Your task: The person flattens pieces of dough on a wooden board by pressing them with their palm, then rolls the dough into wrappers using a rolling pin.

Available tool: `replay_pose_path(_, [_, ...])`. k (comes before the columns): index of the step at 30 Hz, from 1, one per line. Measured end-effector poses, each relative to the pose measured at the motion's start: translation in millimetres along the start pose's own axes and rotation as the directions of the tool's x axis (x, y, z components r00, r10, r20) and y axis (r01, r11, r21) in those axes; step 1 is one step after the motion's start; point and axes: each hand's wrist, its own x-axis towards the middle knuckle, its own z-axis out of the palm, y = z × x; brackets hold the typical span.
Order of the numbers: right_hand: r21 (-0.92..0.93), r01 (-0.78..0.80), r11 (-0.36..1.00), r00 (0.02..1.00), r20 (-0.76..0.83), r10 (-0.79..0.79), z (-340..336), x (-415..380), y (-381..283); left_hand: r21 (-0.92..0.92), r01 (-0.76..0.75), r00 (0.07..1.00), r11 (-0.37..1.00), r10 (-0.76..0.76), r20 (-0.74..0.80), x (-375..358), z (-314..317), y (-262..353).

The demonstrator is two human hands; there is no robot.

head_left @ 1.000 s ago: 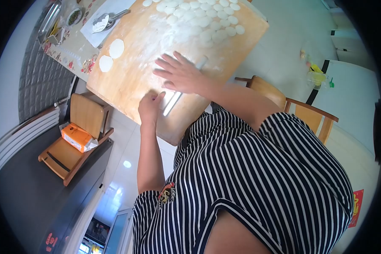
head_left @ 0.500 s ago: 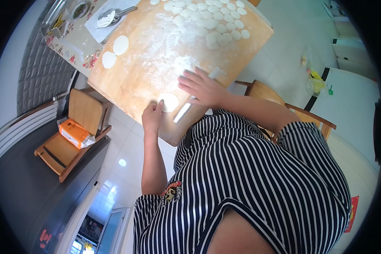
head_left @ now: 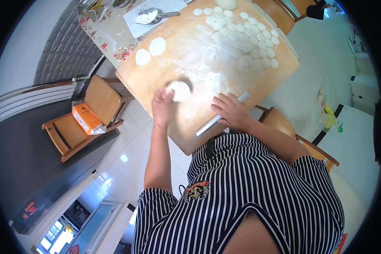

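My left hand pinches the near edge of a round, flat dough wrapper. A dark shadow beside the wrapper suggests it is raised off the floured wooden board. Across a pale rolling pin lies my right hand, palm down with its fingers stretched out. The pin slants over the board's near right part. Two larger wrappers lie at the board's left, one beside the other. Several small flattened dough pieces cover the far right, below a bigger dough lump.
Left of the board, a flowered tablecloth bears a bowl of flour on white paper. A wooden chair with an orange package stands at left. Another chair is close on the right.
My left hand has moved the wrapper left and away from the rolling pin. My right hand stays on the pin. The whole view has shifted, showing the dough lump at the far edge.
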Motion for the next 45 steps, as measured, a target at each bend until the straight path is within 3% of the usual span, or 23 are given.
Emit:
replay_pose_path(2, [-0.023,-0.007,1.0,1.0,-0.01,0.007,-1.7,4.8,0.1,0.004,-0.093,0.985,0.996,0.093,-0.143,39.9,-20.0,21.9])
replay_pose_path(4, [-0.041,-0.021,0.999,1.0,-0.019,0.02,-2.7,8.5,-0.1,-0.193,-0.151,0.962,0.969,0.099,-0.254,73.9,-38.1,39.9])
replay_pose_path(5, [-0.046,-0.034,0.998,0.999,-0.013,0.034,-3.0,9.5,-0.3,-0.113,-0.117,0.936,0.987,0.071,-0.345,90.4,-50.9,40.1])
replay_pose_path(7, [-0.047,-0.046,0.998,0.999,-0.006,0.046,-4.2,9.6,0.0,0.279,0.008,0.808,0.96,0.158,-0.567,127.7,-84.2,15.7])
replay_pose_path(10, [-0.024,-0.063,0.998,0.998,-0.003,0.063,-6.1,4.5,3.7,0.324,-0.096,0.751,0.941,0.283,-0.596,107.6,-51.6,18.9])
replay_pose_path(11, [-0.022,-0.045,0.999,0.999,-0.025,0.044,-5.6,1.6,5.7,0.325,-0.092,0.765,0.941,0.276,-0.582,104.7,-39.4,17.7])
replay_pose_path(13, [-0.042,-0.081,0.996,0.996,-0.034,0.08,-5.9,-9.3,10.3,0.289,-0.166,0.912,0.943,0.258,-0.319,102.7,-0.5,2.4])
replay_pose_path(15, [0.112,-0.059,0.992,0.988,-0.132,0.074,-2.0,-15.6,17.7,0.351,-0.154,0.941,0.924,0.245,-0.234,93.7,61.1,-9.5])
replay_pose_path(16, [0.103,-0.095,0.99,0.986,-0.126,0.108,-1.3,-19.8,22.1,0.516,-0.237,0.949,0.823,0.31,-0.058,87.2,91.3,-10.7])
replay_pose_path(18, [0.225,-0.073,0.972,0.98,-0.163,0.111,3.0,-23.2,29.1,0.654,-0.411,0.904,0.636,0.375,0.204,79.9,143.2,-23.0])
replay_pose_path(20, [0.237,-0.081,0.968,0.977,-0.172,0.124,11.7,-29.7,37.1,0.653,-0.523,0.847,0.548,0.422,0.324,72.9,198.5,-30.4])
replay_pose_path(23, [0.244,-0.07,0.967,0.964,-0.233,0.129,9.6,-33.7,44.2,0.692,-0.591,0.806,0.416,0.336,0.487,70.1,253.8,-44.9])
replay_pose_path(27, [0.245,-0.021,0.969,0.943,-0.318,0.101,3.1,-33.7,55.2,0.749,-0.572,0.819,0.334,0.295,0.493,64.0,279.5,-50.9])
replay_pose_path(30, [0.261,-0.003,0.965,0.943,-0.32,0.089,-0.2,-34.1,62.5,0.744,-0.653,0.736,0.139,0.349,0.58,63.8,272.8,-43.0])
replay_pose_path(34, [0.257,0.029,0.966,0.945,-0.323,0.057,3.2,-33.7,67.9,0.721,-0.689,0.68,0.071,0.406,0.61,61.6,259.7,-26.4])
replay_pose_path(35, [0.258,0.034,0.966,0.943,-0.327,0.054,3.2,-33.2,69.3,0.761,-0.538,0.843,0.363,0.242,0.481,56.7,252.9,-19.5])
replay_pose_path(36, [0.262,0.047,0.964,0.936,-0.35,0.05,-2.6,-32.3,68.9,0.742,-0.303,0.932,0.598,0.022,0.362,52.7,247.3,-11.7])
replay_pose_path(37, [0.266,0.059,0.962,0.927,-0.371,0.046,-5.6,-31.9,69.1,0.658,-0.328,0.933,0.677,0.124,0.338,57.6,230.0,-18.9])
replay_pose_path(39, [0.264,0.043,0.963,0.934,-0.354,0.055,-5.2,-31.9,71.8,0.415,-0.097,0.981,0.905,0.015,0.196,61.4,191.3,-25.1])
replay_pose_path(41, [0.271,0.026,0.962,0.942,-0.329,0.067,-4.0,-34.1,68.6,0.573,-0.081,0.996,0.816,0.052,0.067,77.4,143.9,-47.6])
replay_pose_path(42, [0.245,0.029,0.969,0.935,-0.349,0.06,-5.9,-33.7,68.4,0.755,-0.08,0.996,0.651,0.081,0.036,70.9,135.7,-42.1])
replay_pose_path(43, [0.219,0.03,0.975,0.928,-0.368,0.054,-7.1,-32.9,68.5,0.754,-0.078,0.996,0.653,0.081,0.034,65.9,133.7,-40.3])
replay_pose_path(45, [0.224,0.019,0.974,0.932,-0.357,0.064,-4.8,-32.6,68.5,0.876,-0.191,0.98,0.442,0.132,0.147,54.8,133.8,-44.1])
